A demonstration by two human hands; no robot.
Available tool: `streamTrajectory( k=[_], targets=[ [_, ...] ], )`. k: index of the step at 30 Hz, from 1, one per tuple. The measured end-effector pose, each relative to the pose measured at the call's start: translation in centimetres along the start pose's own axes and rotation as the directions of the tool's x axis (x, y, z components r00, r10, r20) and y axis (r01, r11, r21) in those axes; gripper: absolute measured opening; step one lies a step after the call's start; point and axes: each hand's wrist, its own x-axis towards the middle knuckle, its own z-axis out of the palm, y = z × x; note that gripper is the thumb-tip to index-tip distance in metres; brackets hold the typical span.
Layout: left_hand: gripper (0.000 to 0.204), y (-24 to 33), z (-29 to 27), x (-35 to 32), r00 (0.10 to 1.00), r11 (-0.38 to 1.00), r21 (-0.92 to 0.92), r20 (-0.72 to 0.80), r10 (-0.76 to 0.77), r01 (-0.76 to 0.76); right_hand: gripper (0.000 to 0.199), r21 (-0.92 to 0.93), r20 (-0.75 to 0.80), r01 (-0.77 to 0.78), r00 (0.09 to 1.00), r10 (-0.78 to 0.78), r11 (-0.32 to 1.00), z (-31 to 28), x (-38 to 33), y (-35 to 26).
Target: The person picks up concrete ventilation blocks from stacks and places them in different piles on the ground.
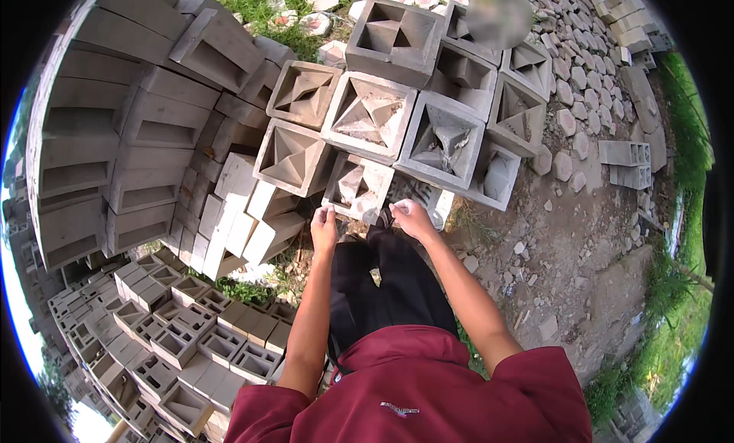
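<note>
A square concrete screen block (367, 207) with angled inner faces sits tilted at the near edge of a pile of similar blocks. My left hand (323, 227) is closed at its near left corner. At the near right corner, my right hand (413, 217) is also closed, thumb and fingers together. The undersides of both grips are hidden. Just beyond this block stands a larger pale screen block (370, 116), with another screen block (292, 157) to its left. A grey screen block (441, 140) holding debris lies to the right.
Tall stacks of concrete blocks (164, 107) rise on my left, with rows of hollow blocks (183, 340) nearer. Rubble-strewn dirt (554, 267) spreads to the right. Hexagonal pavers (566, 122) lie farther off, near a small pile of hollow blocks (628, 165).
</note>
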Motion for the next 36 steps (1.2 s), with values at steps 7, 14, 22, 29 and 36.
streamTrajectory(
  k=[7,14,22,29,36],
  targets=[
    [0.047,-6.3,3.1,10.2,0.94,0.619,0.726,0.112,0.322,-0.299,0.075,-0.056,-0.242,-0.197,0.954,0.178,0.979,7.1,9.4,5.3],
    [0.074,-7.5,3.7,15.8,0.947,0.739,0.659,0.131,-0.295,0.139,0.084,0.067,-0.303,-0.221,0.924,0.231,0.973,10.3,13.1,10.2],
    [0.078,-16.1,-0.4,21.5,0.829,0.828,0.553,0.417,-0.373,0.094,0.061,-0.042,-0.325,-0.158,0.936,0.136,0.987,12.3,15.1,12.3],
    [0.076,-13.3,2.6,20.5,0.764,0.688,0.725,0.428,-0.483,0.029,0.06,0.141,-0.2,-0.252,0.94,0.277,0.957,10.0,13.8,12.0],
    [0.064,-5.6,1.2,15.7,0.946,0.6,0.792,0.102,-0.308,0.11,0.051,0.129,-0.094,-0.283,0.951,0.296,0.95,10.1,11.2,9.0]
  ],
)
